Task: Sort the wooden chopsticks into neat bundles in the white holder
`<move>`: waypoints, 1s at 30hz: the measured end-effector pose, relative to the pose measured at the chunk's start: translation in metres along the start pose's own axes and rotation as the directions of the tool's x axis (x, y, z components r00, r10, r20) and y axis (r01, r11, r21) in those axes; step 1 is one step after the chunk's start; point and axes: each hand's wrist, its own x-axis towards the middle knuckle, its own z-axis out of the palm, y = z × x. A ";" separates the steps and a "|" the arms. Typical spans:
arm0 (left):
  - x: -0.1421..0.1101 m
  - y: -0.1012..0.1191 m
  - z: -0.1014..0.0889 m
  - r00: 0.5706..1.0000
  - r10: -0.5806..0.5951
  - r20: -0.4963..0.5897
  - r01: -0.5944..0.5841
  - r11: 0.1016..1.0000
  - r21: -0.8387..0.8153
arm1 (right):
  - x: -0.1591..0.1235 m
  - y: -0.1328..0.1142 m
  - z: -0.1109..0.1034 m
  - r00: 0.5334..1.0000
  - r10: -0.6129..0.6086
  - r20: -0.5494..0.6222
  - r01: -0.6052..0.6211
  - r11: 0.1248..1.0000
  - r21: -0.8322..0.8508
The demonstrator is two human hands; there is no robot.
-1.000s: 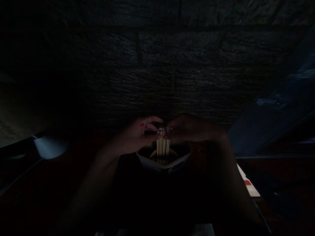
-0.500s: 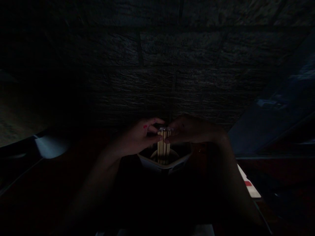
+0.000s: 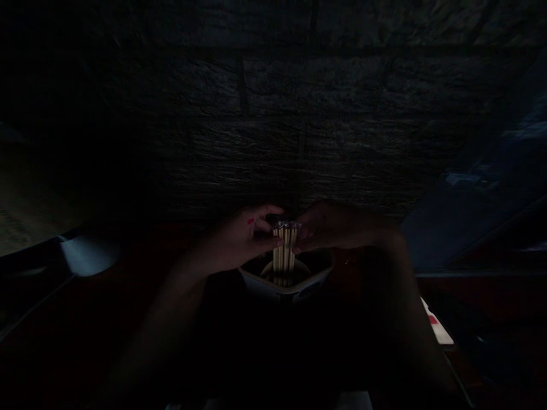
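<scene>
The scene is very dark. A small bundle of pale wooden sticks with dark tips stands upright in a white-rimmed container in front of me. My left hand pinches the bundle near its top from the left, fingers closed on it. My right hand presses the bundle's top from the right with closed fingertips. A red mark shows on my left hand.
A dark stone-block wall fills the background. A pale object lies at the left. A white card with a red patch lies at the lower right. A dark slanted panel stands at the right.
The bundle has been squared up slightly between the fingers; both hands stay at its top. The view shifted a little.
</scene>
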 end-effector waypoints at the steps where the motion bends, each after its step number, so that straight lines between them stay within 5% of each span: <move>1: -0.001 0.000 -0.001 1.000 -0.004 -0.003 0.004 1.000 -0.007 | -0.001 0.000 0.000 1.000 -0.005 0.000 0.005 1.000 0.009; 9: -0.013 0.014 -0.015 0.984 -0.044 -0.170 0.039 0.999 -0.034 | -0.008 0.010 -0.005 0.996 -0.048 -0.077 0.054 0.995 0.078; 15: -0.027 0.025 -0.032 0.923 -0.015 -0.385 0.018 1.000 0.006 | -0.024 0.000 -0.010 0.971 -0.030 -0.239 0.041 0.998 0.043; 18: -0.032 0.027 -0.037 0.877 0.022 -0.479 -0.025 1.000 0.001 | -0.032 -0.010 -0.009 0.895 -0.068 -0.441 0.069 0.998 -0.014; 21: -0.040 0.029 -0.041 0.852 0.028 -0.523 -0.001 0.999 0.053 | -0.037 -0.019 -0.007 0.745 -0.093 -0.660 0.115 0.993 -0.010; 23: -0.048 0.029 -0.043 0.838 0.036 -0.545 0.018 0.995 0.093 | -0.041 -0.023 -0.004 0.667 -0.096 -0.739 0.123 0.992 -0.017; 25: -0.061 0.025 -0.042 0.812 0.064 -0.580 0.016 0.991 0.132 | -0.047 -0.027 0.004 0.635 -0.098 -0.766 0.095 0.994 -0.048; 28: -0.087 0.003 -0.030 0.799 0.055 -0.599 0.045 0.988 0.150 | -0.065 -0.023 0.031 0.668 -0.044 -0.743 0.007 0.999 -0.053; 30: -0.109 -0.021 -0.011 0.802 -0.025 -0.596 0.096 0.991 0.088 | -0.081 -0.011 0.061 0.743 0.072 -0.665 -0.087 0.996 0.011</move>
